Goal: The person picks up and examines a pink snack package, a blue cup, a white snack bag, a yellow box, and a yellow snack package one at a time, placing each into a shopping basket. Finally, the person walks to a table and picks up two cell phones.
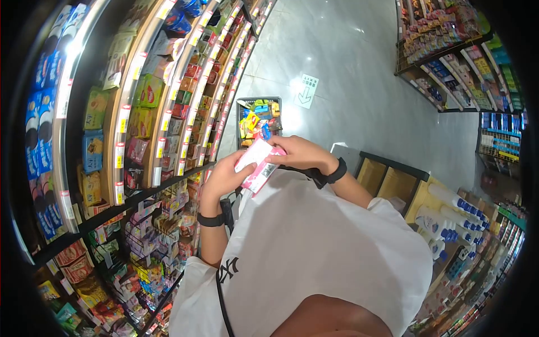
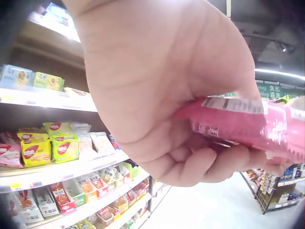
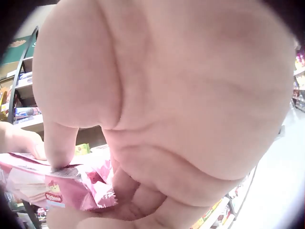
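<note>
A pink and white snack packet (image 1: 260, 175) is held in front of the person's chest by both hands. My left hand (image 1: 222, 178) grips one end, its thumb over the packet and its fingers curled beneath. The right hand (image 1: 303, 153) holds the other end between thumb and bent fingers. In the left wrist view the shiny pink wrapper (image 2: 233, 121) shows white printed panels. The right wrist view shows the packet's crimped end (image 3: 102, 195) by the right fingers, with the left thumb on its far part.
Beyond the hands, a black shopping basket (image 1: 259, 99) holds several colourful snack packets. Shelves of packaged snacks (image 1: 147, 92) line the left side. An exit sign (image 1: 306, 91) lies on the grey floor. To the right are a wooden display (image 1: 387, 174) and white bottles (image 1: 435, 222).
</note>
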A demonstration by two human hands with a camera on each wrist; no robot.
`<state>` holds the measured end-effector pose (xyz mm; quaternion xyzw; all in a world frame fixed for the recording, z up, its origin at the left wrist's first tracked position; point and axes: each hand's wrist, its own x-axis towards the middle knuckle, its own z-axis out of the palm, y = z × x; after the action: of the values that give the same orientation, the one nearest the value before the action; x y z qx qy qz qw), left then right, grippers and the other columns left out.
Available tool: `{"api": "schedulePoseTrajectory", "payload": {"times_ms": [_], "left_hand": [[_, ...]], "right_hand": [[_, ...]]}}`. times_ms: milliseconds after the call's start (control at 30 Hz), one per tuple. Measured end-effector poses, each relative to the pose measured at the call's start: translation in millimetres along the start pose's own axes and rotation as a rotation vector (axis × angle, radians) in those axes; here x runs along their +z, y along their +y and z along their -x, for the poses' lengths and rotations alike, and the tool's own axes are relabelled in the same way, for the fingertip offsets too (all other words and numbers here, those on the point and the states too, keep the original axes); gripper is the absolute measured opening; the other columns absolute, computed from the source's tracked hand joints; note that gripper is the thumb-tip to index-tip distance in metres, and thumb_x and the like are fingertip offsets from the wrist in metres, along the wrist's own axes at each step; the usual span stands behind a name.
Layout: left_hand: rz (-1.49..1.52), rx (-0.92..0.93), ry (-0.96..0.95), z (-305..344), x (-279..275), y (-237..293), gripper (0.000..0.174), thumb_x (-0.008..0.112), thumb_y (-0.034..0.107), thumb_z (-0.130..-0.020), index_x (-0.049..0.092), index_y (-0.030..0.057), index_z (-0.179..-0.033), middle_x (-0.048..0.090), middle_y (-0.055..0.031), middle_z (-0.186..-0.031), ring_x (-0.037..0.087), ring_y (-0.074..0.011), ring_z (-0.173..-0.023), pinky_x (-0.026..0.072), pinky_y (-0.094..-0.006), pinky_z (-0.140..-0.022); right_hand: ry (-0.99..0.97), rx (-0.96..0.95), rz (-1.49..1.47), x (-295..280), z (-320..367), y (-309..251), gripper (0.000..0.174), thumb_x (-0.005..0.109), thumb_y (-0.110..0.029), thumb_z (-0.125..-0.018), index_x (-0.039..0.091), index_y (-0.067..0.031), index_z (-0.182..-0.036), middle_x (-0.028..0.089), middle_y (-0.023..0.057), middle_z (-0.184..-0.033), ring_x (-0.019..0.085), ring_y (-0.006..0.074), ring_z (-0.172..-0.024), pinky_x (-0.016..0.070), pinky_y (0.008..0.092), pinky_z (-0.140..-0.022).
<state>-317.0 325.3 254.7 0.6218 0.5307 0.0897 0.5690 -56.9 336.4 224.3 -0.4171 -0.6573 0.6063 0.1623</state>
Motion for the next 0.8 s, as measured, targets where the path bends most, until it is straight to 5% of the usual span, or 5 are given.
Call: {"api": "schedulePoseTrajectory", "payload": {"times_ms": [133,333,533,733,800], "left_hand": [[0.019,-0.001,-0.211,-24.5,14.1,16.1,0.046,0.074,0.025,-0.088,0.062,-0.0007,-0.125,0.072,-0.0131,-0.1,0.067,-0.0183,-0.088,0.0526,-0.0321,-0.081],[-0.013,0.051,-0.35,-52.3,16.3,37.7,0.046,0.075,0.015,-0.089,0.058,-0.0015,-0.128,0.07,-0.0047,-0.099,0.06,-0.0079,-0.086,0.0506,-0.0262,-0.077],[0.028,0.051,-0.287,-66.5,-3.9,27.4,0.046,0.075,0.024,-0.086,0.062,0.0003,-0.123,0.071,-0.0106,-0.095,0.065,-0.0147,-0.084,0.0519,-0.0303,-0.079],[-0.001,-0.009,-0.243,-89.8,-54.3,-10.7,0.044,0.078,0.022,-0.084,0.064,0.0018,-0.12,0.07,-0.0069,-0.092,0.062,-0.012,-0.082,0.0507,-0.0287,-0.076],[0.119,0.054,-0.253,-106.3,-69.8,-29.9,0.043,0.079,0.022,-0.083,0.065,0.002,-0.119,0.07,-0.0063,-0.089,0.062,-0.0114,-0.08,0.0507,-0.0288,-0.074]], "right_hand": [[-0.025,0.197,-0.273,-20.6,24.7,14.8,0.039,0.075,-0.033,-0.09,0.063,-0.0038,-0.113,0.065,0.0031,-0.081,0.062,0.0106,-0.07,0.0502,0.0264,-0.064],[0.125,0.157,-0.322,-33.3,38.1,31.2,0.037,0.077,-0.027,-0.089,0.064,-0.003,-0.113,0.067,0.0019,-0.085,0.061,0.0077,-0.073,0.0509,0.0248,-0.067],[0.097,0.189,-0.387,-43.6,9.5,23.1,0.033,0.077,-0.023,-0.09,0.064,-0.0029,-0.113,0.067,0.0015,-0.085,0.061,0.0075,-0.074,0.0504,0.025,-0.068],[0.2,-0.135,0.01,-45.6,-52.2,13.6,0.038,0.08,-0.02,-0.085,0.064,-0.0043,-0.115,0.069,0.0088,-0.087,0.064,0.0176,-0.075,0.0505,0.0305,-0.069],[0.19,-0.063,0.054,-49.7,-72.2,1.2,0.04,0.08,-0.02,-0.084,0.063,-0.0053,-0.117,0.07,0.0121,-0.09,0.065,0.0238,-0.078,0.051,0.0332,-0.073]]}}
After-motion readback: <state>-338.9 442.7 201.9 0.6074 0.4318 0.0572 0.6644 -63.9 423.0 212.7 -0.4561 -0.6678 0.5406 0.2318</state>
